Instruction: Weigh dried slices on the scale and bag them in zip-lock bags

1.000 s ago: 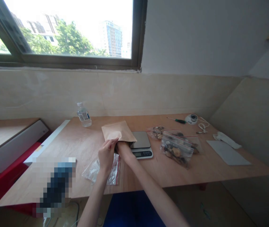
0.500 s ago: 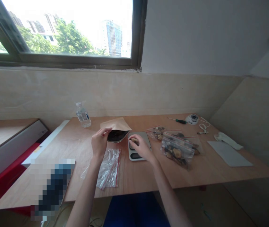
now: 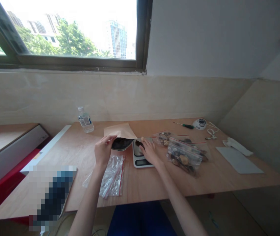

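My left hand [image 3: 102, 151] pinches the left edge of a brown kraft paper pouch [image 3: 120, 130], whose dark mouth gapes toward me. Over the white digital kitchen scale [image 3: 137, 161] is my right hand [image 3: 150, 152], its fingers stretched out above the weighing plate. A dark piece [image 3: 138, 143] that looks like dried mushroom lies by those fingertips. Just past the fingers shows a small tan piece [image 3: 143, 139]. To the right of the scale lie clear zip bags [image 3: 184, 159] of dried mushroom slices.
Flat clear zip bags [image 3: 112, 178] with red seals lie near the front edge. A water bottle [image 3: 86, 122] stands back left. At the back right are a screwdriver [image 3: 187, 126] and a white dome camera [image 3: 200, 124]. A white sheet [image 3: 238, 160] lies far right.
My right hand has let go of the mushroom piece it held and spread its fingers over the scale. My left hand keeps hold of the pouch, which has barely moved.
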Available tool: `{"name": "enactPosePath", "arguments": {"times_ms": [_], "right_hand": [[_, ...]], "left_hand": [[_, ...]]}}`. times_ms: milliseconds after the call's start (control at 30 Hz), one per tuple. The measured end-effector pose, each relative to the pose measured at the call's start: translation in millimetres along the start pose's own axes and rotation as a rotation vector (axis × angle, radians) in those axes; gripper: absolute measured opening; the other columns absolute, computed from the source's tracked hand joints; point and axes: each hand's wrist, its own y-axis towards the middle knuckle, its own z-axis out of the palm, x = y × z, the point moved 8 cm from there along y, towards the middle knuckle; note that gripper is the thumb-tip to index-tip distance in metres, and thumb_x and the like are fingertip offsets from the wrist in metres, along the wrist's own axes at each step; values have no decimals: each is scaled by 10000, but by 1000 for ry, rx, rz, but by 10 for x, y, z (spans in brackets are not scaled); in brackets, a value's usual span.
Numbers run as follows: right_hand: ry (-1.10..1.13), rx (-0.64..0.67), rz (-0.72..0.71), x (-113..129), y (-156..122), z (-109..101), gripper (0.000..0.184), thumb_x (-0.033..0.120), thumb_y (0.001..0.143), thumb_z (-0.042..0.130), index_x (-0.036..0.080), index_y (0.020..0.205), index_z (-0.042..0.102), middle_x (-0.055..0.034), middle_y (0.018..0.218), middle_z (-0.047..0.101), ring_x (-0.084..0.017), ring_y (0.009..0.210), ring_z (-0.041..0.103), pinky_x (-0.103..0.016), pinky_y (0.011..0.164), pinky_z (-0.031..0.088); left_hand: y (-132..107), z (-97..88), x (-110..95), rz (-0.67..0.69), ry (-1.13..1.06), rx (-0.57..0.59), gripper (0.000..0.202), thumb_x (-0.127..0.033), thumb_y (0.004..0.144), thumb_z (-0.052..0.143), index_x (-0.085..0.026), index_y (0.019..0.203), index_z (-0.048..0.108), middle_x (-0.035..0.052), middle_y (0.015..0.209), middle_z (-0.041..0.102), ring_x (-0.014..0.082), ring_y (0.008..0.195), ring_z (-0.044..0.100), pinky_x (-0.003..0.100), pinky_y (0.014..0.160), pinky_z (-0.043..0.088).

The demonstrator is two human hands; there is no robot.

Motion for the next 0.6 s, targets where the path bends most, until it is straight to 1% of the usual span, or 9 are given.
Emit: {"name": "enactPosePath", "arguments": {"times_ms": [100,167,233,300,367,433,500,533,600], "right_hand": [[6,47,6,-45,-127,59,473,359,957,275,198,1399,327,-96,1486,276,-222,1372,224,-499,1083,184],[2,54,15,-66,-185,60,487,365,953,280,220,1418,290,-85,1491,265,-223,1383,197,-513,1083,182],[9,25,23,-55,-228,9,498,373,949,287,232,1427,266,-83,1492,264,-231,1386,186,-526,1078,192],[43,-59,12,29,-276,-113,496,364,944,305,217,1417,295,-100,1485,278,-242,1383,194,-524,1078,205],[124,-161,-63,234,-347,-266,439,316,938,325,196,1352,413,-111,1440,362,-233,1356,265,-481,1082,241],[248,-202,-204,549,-427,-373,373,232,928,330,199,1243,526,-96,1324,499,-195,1276,389,-403,1065,312],[348,-163,-323,877,-468,-391,379,145,906,325,207,1206,549,-72,1207,578,-163,1182,475,-343,1024,378],[361,-133,-349,1016,-455,-369,399,109,892,323,198,1215,540,-71,1190,586,-159,1163,485,-329,1016,391],[300,-68,-359,1240,-353,-272,433,57,861,334,150,1244,515,-92,1203,577,-172,1166,478,-321,1011,398]], "left_hand": [[-12,-1,13,0,2,1,219,-387,817,540,-260,865,712,-16,837,711,116,643,614,212,620,450],[-20,-5,24,1,2,1,225,-392,817,537,-260,866,712,-13,844,712,118,651,616,216,633,456],[-27,-10,30,1,-2,-2,233,-401,815,534,-259,864,712,-11,850,713,121,657,618,221,643,462],[-33,-9,36,-5,-8,-2,238,-409,813,533,-260,863,712,-10,850,714,123,658,619,221,641,461],[-41,-2,40,-16,-10,-1,238,-412,811,534,-260,863,711,-10,850,713,122,657,619,217,635,457],[-49,8,42,-24,-11,4,237,-409,810,534,-260,866,710,-9,843,713,122,651,619,213,627,452],[-60,11,41,-24,-10,8,238,-407,809,532,-261,867,710,-9,817,711,122,639,617,211,612,448],[-68,8,42,-23,-8,10,239,-408,809,531,-261,867,711,-10,806,711,122,635,617,210,607,446],[-92,-5,48,-25,-3,14,241,-410,809,529,-263,868,711,-12,807,712,123,638,618,209,606,447]]}}
